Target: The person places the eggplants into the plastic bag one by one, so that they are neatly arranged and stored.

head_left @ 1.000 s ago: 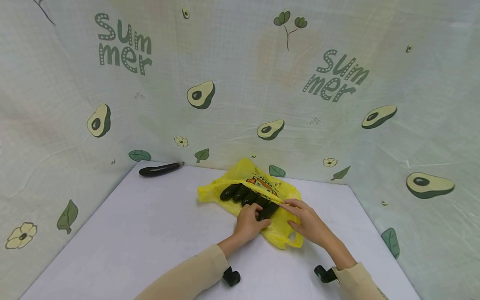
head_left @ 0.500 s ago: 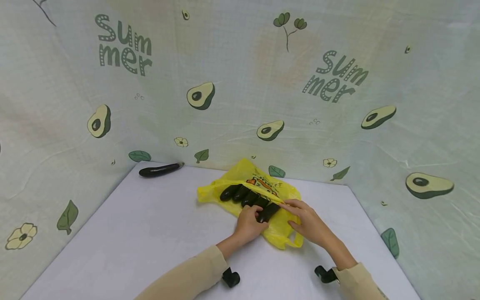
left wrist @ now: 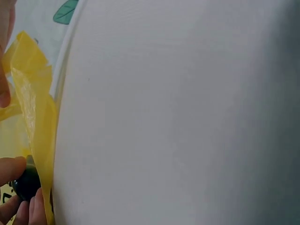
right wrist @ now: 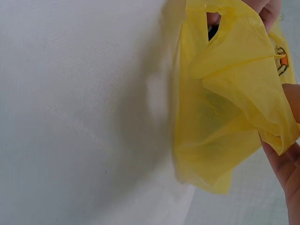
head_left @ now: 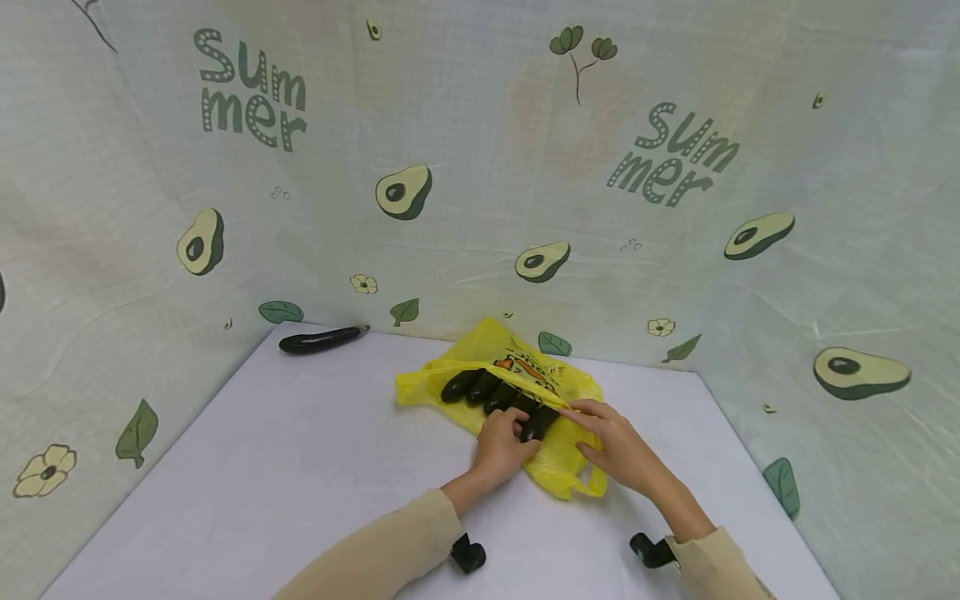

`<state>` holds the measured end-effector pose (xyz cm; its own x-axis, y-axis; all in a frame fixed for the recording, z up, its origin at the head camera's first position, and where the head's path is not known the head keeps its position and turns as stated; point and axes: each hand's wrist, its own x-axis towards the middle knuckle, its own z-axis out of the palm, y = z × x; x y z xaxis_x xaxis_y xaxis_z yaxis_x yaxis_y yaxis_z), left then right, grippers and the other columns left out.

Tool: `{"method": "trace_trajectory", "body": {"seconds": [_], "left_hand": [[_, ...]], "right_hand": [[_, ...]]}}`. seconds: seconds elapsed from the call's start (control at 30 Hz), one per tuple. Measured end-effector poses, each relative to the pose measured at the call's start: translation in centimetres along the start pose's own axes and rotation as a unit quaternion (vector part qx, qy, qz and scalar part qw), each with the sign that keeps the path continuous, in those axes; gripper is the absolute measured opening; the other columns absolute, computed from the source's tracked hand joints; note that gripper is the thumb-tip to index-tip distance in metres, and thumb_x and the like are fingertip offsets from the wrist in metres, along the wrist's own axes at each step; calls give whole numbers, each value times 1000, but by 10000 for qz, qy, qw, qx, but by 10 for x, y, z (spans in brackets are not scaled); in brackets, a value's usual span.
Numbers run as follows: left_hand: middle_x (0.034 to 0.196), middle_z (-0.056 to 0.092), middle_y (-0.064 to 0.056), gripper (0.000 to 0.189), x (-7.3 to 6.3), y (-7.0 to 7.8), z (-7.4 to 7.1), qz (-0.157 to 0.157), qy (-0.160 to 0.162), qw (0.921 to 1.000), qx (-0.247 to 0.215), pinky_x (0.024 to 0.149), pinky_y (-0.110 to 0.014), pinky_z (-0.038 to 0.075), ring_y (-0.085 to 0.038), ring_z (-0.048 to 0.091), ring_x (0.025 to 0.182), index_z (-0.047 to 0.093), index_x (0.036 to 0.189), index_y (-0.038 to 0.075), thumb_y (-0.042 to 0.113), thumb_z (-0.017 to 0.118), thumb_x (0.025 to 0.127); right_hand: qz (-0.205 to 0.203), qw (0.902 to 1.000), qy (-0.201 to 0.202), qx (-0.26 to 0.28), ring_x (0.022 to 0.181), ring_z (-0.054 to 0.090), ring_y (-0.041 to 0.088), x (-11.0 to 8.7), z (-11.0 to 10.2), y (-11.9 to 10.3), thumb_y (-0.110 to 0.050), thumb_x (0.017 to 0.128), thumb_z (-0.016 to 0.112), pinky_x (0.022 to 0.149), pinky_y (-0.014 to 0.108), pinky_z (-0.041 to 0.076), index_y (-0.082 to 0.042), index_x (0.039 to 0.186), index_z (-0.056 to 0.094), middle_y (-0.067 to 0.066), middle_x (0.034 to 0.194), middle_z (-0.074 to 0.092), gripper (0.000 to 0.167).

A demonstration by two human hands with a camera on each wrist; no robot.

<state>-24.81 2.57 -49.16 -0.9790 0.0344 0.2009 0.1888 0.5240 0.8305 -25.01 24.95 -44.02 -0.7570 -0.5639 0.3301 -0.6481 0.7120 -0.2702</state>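
A yellow plastic bag (head_left: 581, 385) lies on the table with its mouth toward me. Several dark eggplants (head_left: 482, 387) rest side by side inside, their far ends hidden under the upper layer. My left hand (head_left: 497, 450) grips the near end of the rightmost eggplant (head_left: 538, 423); in the left wrist view, thumb and fingers curl round this eggplant (left wrist: 26, 182). With thumb apart below, my right hand (head_left: 617, 446) holds the bag's upper edge raised. The right wrist view shows the bag's film (right wrist: 229, 108) pinched between those fingers (right wrist: 277, 161).
A single eggplant (head_left: 321, 340) lies at the table's back left corner. A printed cloth (head_left: 465, 108) hangs behind and along both sides of the white table (head_left: 322, 450). Black wrist mounts (head_left: 468, 553) stick out from both sleeves.
The left hand has shifted slightly to the right, and the near end of its eggplant sits a little farther into the bag. The right hand and the bag look nearly the same.
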Motion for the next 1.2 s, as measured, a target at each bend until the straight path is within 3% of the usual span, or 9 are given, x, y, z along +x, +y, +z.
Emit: {"method": "trace_trajectory", "body": {"seconds": [0.43,0.73,0.97,1.2], "left_hand": [[91,63,-5,39,8,4,11,-56,364,9993,49,71,-28,47,-11,52,77,75,112,6,20,94,82],[89,64,-5,42,9,2,6,-61,319,9995,17,69,-25,48,-9,53,75,75,113,6,20,96,80],[95,66,-6,42,7,-4,-11,33,119,9996,-246,71,-26,53,-8,58,76,74,116,6,18,94,81],[104,68,-10,41,5,-10,-49,324,-44,9994,-141,73,-29,56,-10,63,79,73,121,8,19,91,86]], "right_hand": [[-116,9998,165,-47,125,64,35,-1,2,2,8,78,90,97,46,59,-9,140,70,13,140,64,67],[-43,10000,40,-12,128,62,36,-1,1,2,8,80,89,100,47,58,-6,141,69,14,142,62,66],[-28,10000,18,-38,127,63,36,-1,0,2,8,80,89,100,49,57,-6,140,69,15,141,62,65],[-77,9999,29,-109,126,63,35,-1,-2,2,8,80,89,98,48,58,-7,141,69,15,141,63,66]]}}
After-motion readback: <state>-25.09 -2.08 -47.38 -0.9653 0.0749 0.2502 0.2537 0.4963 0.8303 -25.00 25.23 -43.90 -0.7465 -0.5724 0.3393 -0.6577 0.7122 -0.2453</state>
